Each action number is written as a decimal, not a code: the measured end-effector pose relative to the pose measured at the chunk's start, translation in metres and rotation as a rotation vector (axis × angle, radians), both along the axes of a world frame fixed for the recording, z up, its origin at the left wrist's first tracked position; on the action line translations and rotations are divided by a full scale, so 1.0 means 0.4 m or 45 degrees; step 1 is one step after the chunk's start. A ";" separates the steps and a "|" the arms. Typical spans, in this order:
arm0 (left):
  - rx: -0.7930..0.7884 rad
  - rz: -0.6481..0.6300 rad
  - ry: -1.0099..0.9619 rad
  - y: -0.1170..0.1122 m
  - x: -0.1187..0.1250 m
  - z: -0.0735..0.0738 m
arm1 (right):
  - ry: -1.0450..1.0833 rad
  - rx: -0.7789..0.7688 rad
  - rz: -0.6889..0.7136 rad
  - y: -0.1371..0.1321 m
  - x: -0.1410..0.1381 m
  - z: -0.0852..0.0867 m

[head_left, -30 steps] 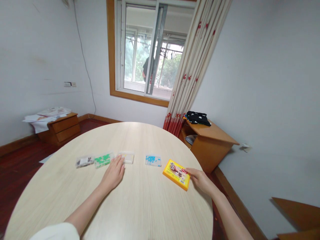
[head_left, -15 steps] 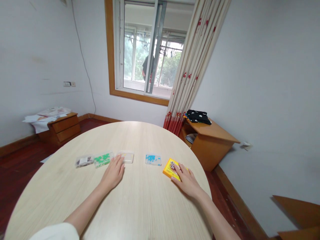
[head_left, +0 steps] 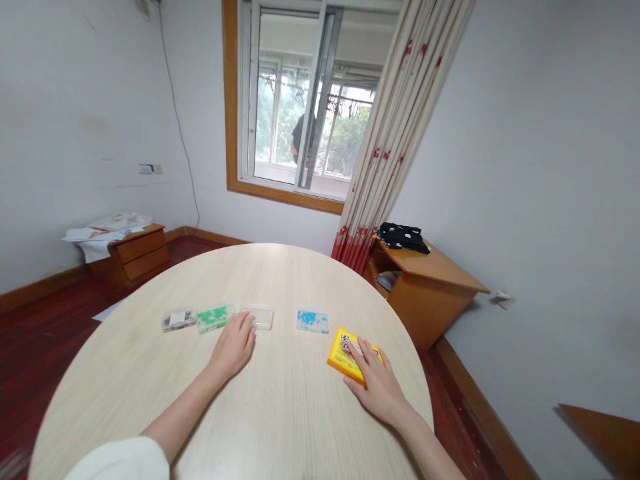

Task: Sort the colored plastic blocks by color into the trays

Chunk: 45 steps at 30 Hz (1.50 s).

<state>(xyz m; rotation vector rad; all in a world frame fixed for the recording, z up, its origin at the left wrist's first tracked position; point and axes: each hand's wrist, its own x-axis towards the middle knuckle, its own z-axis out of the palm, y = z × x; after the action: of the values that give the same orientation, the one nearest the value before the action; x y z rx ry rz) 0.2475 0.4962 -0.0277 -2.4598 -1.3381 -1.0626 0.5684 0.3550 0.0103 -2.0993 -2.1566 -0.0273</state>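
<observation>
My right hand point(head_left: 376, 380) lies flat on a yellow box point(head_left: 343, 349) near the right edge of the round wooden table point(head_left: 280, 413), fingers stretched out over its printed lid. Palm down on the table, my left hand point(head_left: 234, 345) has its fingers extended, the tips touching a clear case with pale yellow pieces point(head_left: 261, 317). Beside that case, to the left, sit a clear case of green pieces point(head_left: 214, 317) and a clear case of dark pieces point(head_left: 178, 320). A clear case of blue pieces point(head_left: 313, 321) lies between my two hands.
A low wooden cabinet point(head_left: 430, 293) with dark spotted cloth point(head_left: 403, 237) on top stands right of the table by a curtain point(head_left: 400, 127). A bedside drawer unit point(head_left: 134, 253) with papers stands at the left wall. A window point(head_left: 300, 100) faces me.
My right hand moved from the yellow box's right edge onto its top, and the box shifted slightly toward me. My left hand stayed in place. The view drifted a little.
</observation>
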 end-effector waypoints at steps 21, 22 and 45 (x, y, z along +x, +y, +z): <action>-0.921 -0.591 -0.252 -0.190 -0.009 0.087 | 0.703 0.069 0.055 0.290 -0.098 0.019; -0.968 -0.620 -0.202 -0.192 -0.008 0.085 | 0.711 0.027 0.087 0.308 -0.082 0.015; -0.981 -0.695 -0.215 -0.178 -0.032 0.086 | 0.887 -0.027 0.324 0.038 -0.236 0.035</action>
<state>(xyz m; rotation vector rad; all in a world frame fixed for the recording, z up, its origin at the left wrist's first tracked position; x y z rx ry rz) 0.2347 0.4251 0.0067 -3.5269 -1.3291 -0.9829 0.4740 0.3701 0.0243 -1.4971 -1.9402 0.6480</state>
